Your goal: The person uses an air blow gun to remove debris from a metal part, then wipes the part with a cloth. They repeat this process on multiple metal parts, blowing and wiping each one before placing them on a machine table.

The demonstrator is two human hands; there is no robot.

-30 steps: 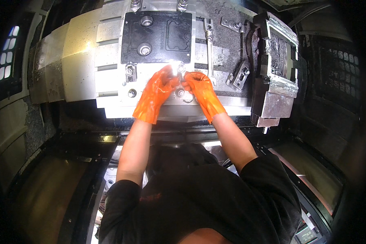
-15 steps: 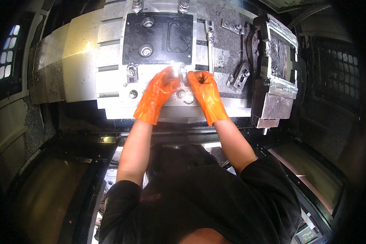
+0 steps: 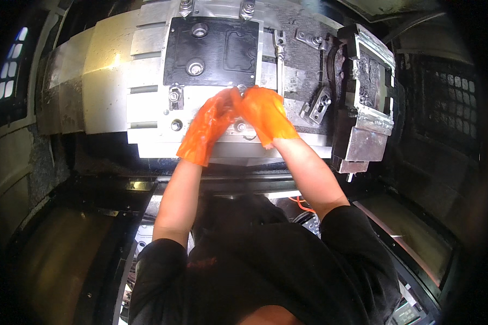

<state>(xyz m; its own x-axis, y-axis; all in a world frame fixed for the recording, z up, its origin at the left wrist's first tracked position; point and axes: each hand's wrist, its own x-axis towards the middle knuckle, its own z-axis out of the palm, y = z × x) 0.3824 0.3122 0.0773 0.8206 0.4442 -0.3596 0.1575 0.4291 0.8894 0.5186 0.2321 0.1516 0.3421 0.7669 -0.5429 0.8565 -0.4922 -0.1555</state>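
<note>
Both my hands wear orange rubber gloves and meet at the near right corner of a black rectangular plate (image 3: 211, 54) with two round holes. My right hand (image 3: 264, 111) is closed over the clamp nut (image 3: 241, 87), which mostly hides beneath the fingers. Close against it from the left, my left hand (image 3: 214, 122) has its fingers curled at the same clamp; what they pinch is hidden. A matching strap clamp (image 3: 175, 97) with a nut holds the near left corner. Below the gloves, a bolt (image 3: 240, 126) sits in the bright metal fixture plate (image 3: 165, 146).
Two more clamps hold the plate's far edge, one being a clamp (image 3: 248, 10). To the right, a long wrench-like bar (image 3: 280, 65) lies beside loose clamp straps (image 3: 317, 105) on the chip-covered bed. A blocky metal frame (image 3: 368, 92) stands farther right. Dark machine walls surround the bed.
My right hand has moved left and turned over the clamp nut, covering it. My left hand stays nearly in place, and the two gloves now touch or overlap.
</note>
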